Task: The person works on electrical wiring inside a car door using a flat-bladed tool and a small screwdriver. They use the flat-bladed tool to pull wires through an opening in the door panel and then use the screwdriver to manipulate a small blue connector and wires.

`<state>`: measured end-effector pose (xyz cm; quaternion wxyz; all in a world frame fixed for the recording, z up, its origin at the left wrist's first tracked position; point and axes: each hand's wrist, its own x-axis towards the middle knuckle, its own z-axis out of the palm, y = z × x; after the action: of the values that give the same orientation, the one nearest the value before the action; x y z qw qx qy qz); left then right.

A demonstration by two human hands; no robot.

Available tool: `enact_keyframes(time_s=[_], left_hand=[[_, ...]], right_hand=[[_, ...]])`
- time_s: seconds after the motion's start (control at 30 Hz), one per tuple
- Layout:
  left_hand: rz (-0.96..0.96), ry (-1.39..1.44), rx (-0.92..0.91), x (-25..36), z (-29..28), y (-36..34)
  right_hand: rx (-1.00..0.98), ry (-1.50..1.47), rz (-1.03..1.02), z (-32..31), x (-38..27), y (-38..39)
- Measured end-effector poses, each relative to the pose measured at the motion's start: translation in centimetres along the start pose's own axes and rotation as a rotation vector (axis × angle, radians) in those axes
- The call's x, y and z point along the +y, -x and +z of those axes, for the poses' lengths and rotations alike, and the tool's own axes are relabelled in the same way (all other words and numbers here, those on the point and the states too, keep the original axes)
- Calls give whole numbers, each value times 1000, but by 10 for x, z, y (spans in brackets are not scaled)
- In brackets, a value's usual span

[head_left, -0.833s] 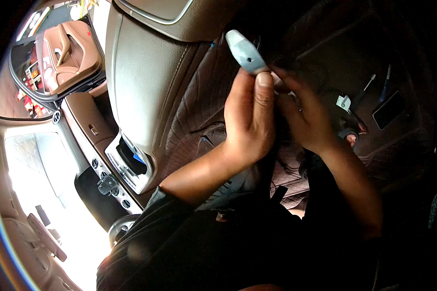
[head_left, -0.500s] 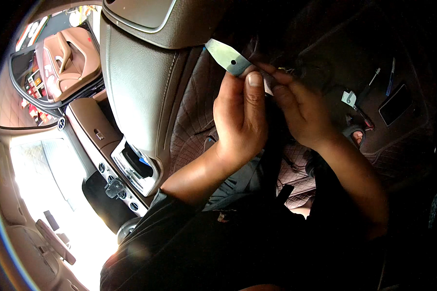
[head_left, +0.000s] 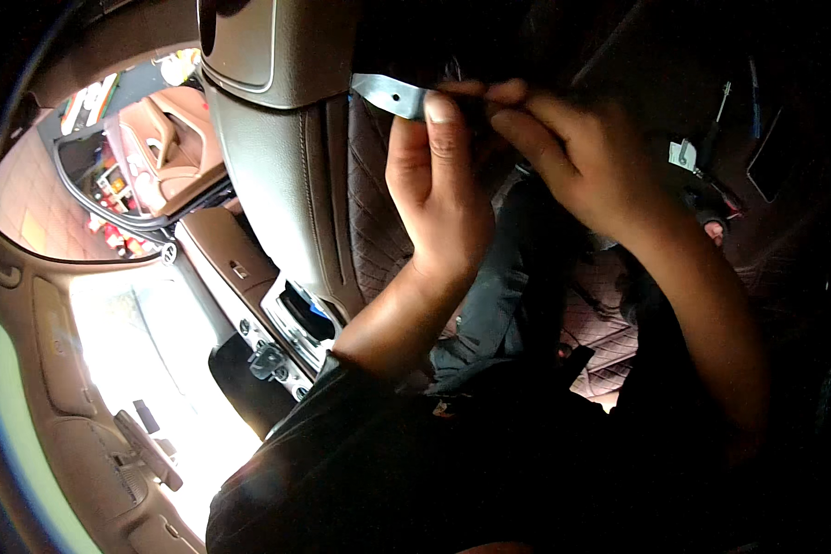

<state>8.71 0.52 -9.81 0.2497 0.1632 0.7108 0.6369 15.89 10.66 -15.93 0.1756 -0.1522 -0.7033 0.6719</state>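
A flat, silvery pry tool [head_left: 383,94] with a small round hole and a pointed end is pinched in my left hand [head_left: 441,198], my thumb lying along its face. Its tip is at the edge of the brown trim panel [head_left: 291,55]; I cannot tell whether it goes under. My right hand [head_left: 586,162] is close by on the right, slightly blurred, its fingers curled together near the far end of the tool. What those fingers grip is lost in shadow. Below the panel runs a padded leather side [head_left: 263,175] with a stitched seam.
On the dark floor at right lie a phone [head_left: 764,166], a screwdriver-like tool [head_left: 725,102], a thin blue stick [head_left: 756,97] and a white tag [head_left: 681,155]. A dashboard [head_left: 226,249], open car door [head_left: 162,152] and bright windscreen [head_left: 148,342] are at left. Quilted brown mats [head_left: 605,319] cover the floor.
The view has shifted, so the car interior appears farther right. Both hands and the pry tool have moved up and left relative to my body, and the tool lies flatter, its tip against the trim edge.
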Motion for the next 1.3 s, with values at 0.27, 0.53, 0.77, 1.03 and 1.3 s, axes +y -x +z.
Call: enact_keyframes(time_s=[0.27,0.53,0.77,1.03,1.3], left_hand=[[45,-130,-49,-2,-6,6],[36,-178,-29,-4,-18,-3],[32,-149,19,-6,-12,14],[27,-152,13,-3,-15,6],[90,-260,-198,-9,-23,6]], right_hand=[[-8,-138,39,15,13,16],[-48,45,-5,20,15,4],[-20,5,-117,20,18,12],[-24,49,-69,23,12,8],[-11,95,-108,-1,20,12]])
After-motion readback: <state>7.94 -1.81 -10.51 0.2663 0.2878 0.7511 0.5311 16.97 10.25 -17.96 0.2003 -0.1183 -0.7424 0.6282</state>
